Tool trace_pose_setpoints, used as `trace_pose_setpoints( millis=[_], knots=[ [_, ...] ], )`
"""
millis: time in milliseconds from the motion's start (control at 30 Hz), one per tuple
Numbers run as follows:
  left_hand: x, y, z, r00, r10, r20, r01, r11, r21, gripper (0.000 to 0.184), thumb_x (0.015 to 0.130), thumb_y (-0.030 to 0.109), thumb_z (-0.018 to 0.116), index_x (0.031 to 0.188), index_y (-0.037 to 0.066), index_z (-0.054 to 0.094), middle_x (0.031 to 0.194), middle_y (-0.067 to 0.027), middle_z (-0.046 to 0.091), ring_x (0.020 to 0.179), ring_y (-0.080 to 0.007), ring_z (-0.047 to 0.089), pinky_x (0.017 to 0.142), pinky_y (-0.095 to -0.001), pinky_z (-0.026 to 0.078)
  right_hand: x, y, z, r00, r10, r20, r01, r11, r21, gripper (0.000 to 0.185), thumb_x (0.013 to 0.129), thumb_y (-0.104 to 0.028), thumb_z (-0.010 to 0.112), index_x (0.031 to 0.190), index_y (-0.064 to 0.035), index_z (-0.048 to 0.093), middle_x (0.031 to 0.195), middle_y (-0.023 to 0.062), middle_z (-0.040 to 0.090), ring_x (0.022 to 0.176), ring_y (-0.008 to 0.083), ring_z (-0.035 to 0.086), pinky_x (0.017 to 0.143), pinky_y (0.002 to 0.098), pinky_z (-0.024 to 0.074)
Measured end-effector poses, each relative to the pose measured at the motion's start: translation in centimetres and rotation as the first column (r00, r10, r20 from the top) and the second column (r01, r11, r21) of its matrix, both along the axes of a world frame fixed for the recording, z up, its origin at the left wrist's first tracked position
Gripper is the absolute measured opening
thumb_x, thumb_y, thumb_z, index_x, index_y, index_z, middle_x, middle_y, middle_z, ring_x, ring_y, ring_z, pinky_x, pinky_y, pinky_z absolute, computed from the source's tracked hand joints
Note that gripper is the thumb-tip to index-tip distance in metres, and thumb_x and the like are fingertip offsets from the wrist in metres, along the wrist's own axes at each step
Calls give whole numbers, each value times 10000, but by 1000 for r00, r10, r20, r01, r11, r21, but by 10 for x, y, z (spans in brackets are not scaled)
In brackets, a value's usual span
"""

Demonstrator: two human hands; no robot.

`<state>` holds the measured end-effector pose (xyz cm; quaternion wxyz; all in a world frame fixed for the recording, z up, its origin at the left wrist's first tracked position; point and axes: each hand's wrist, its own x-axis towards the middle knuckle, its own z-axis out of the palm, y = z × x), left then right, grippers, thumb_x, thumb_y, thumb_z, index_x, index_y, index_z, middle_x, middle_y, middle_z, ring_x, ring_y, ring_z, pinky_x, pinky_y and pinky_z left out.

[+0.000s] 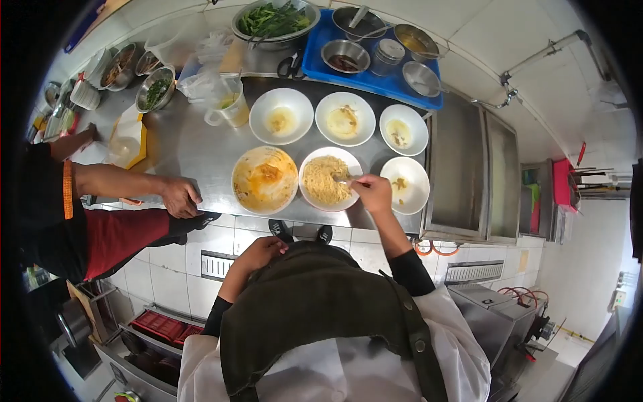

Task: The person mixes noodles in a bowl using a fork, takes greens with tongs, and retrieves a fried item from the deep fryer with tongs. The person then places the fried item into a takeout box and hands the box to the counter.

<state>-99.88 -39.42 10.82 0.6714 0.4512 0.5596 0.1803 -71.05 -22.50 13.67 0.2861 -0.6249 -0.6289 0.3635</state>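
My right hand (373, 194) is closed around the handle of a metal spoon (342, 179); its tip is in the noodles (324, 181), which fill a white bowl (357, 164). By the front of my apron, my left hand (263, 252) rests with fingers curled in and nothing visible in it. Left of the noodles stands a bowl with orange-yellow sauce (265, 177) smeared inside. On the right is a white bowl (414, 175) with a little seasoning. Behind these, three more white bowls (281, 100) (362, 107) (416, 120) hold yellowish liquid or paste.
A blue tray (315, 63) at the back carries metal bowls and a jar. Nearby are a plastic jug (231, 100), scissors (290, 65) and a basin of greens (276, 20). At left, a co-worker's hand (181, 196) rests by the steel counter's edge (221, 206).
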Motion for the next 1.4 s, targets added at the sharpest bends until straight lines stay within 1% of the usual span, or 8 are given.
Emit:
trace_pose_setpoints(
  millis=[200,400,533,567,800,900,1033,1400],
  knots=[
    [1,0,-4,1000,2,-7,-2,1000,-25,233,913,112,448,967,-19,633,876,-56,656,826,-131,595,803,-266,462,41,3,49,910,-138,-391,31,963,-266,112,738,-82,750,747,12,689,642,13,633,573,47,531,529,193,404],
    [6,7,-15,997,13,72,-8,998,-67,228,913,99,445,972,-18,632,875,-47,655,807,-119,589,773,-255,470,31,-4,137,881,-33,-472,4,998,-64,57,751,-6,721,741,29,678,694,27,656,625,38,539,577,187,411],
    [11,11,-7,999,4,39,-2,999,-54,219,911,101,459,972,-16,634,880,-53,658,806,-119,589,774,-259,471,46,-14,109,943,78,324,-73,997,-28,139,716,-201,738,753,-72,704,693,90,669,587,190,627,558,294,467],
    [10,11,-7,1000,2,29,0,998,-56,216,911,103,465,971,-16,634,882,-54,658,807,-120,589,777,-261,470,43,-18,106,858,-17,514,-102,974,202,154,686,-243,745,712,-98,699,657,101,646,576,235,625,542,321,477],
    [7,8,1,999,-35,-38,33,999,-40,215,917,121,479,969,-16,635,888,-60,659,828,-132,594,802,-273,465,9,-3,54,721,-45,691,-112,977,181,133,675,-233,731,722,-111,705,653,115,635,584,297,611,534,364,472],
    [9,6,-2,1000,-3,14,4,999,-51,217,916,129,483,967,-19,633,888,-64,659,843,-135,598,812,-271,461,-3,4,7,959,-26,283,4,997,78,202,668,-231,748,708,-43,686,633,114,644,559,245,624,539,337,475],
    [6,4,2,1000,-1,-7,1,999,-46,223,921,134,477,963,-24,628,887,-71,658,852,-140,602,818,-271,460,12,9,-9,955,-202,-216,139,951,-275,249,679,-179,797,714,36,678,625,55,641,566,80,561,535,221,438],
    [4,8,-5,999,22,43,-19,998,-59,216,907,90,454,976,-32,618,899,-69,656,839,-133,600,798,-262,473,36,9,147,936,-4,-352,-8,999,-34,130,723,-64,762,708,26,669,661,23,647,568,42,525,533,197,408]
  ],
)
